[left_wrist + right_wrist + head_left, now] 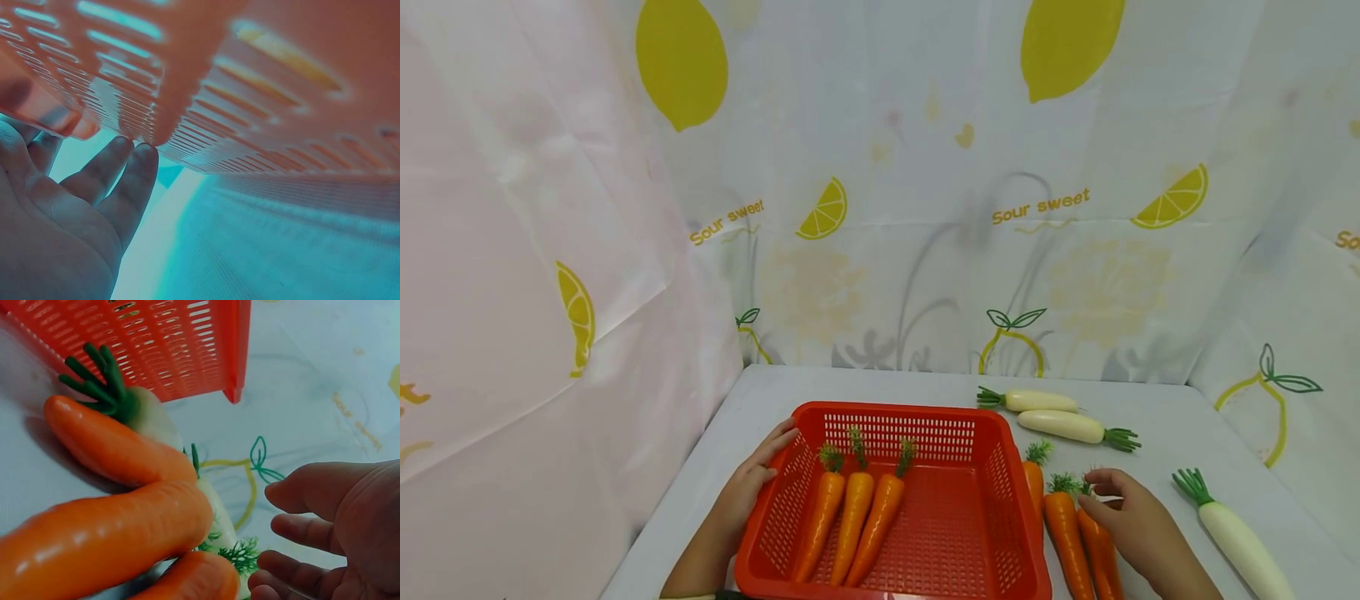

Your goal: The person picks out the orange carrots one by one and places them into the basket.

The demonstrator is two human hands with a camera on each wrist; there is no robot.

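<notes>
A red plastic basket with slotted walls stands at the front of the table, three carrots lying side by side in its left part. My left hand is at the basket's left side; in the left wrist view its straight fingers touch the slotted wall just under the rim. To the right of the basket lie three more carrots with leafy green tops. Over those tops my right hand hovers, fingers loosely bent and apart from the thumb. Nothing is between them in the right wrist view.
Two white radishes with green stems lie behind the carrots, near the basket's back right corner. Another white radish lies at the right of the table. A lemon-print cloth hangs round the back and sides.
</notes>
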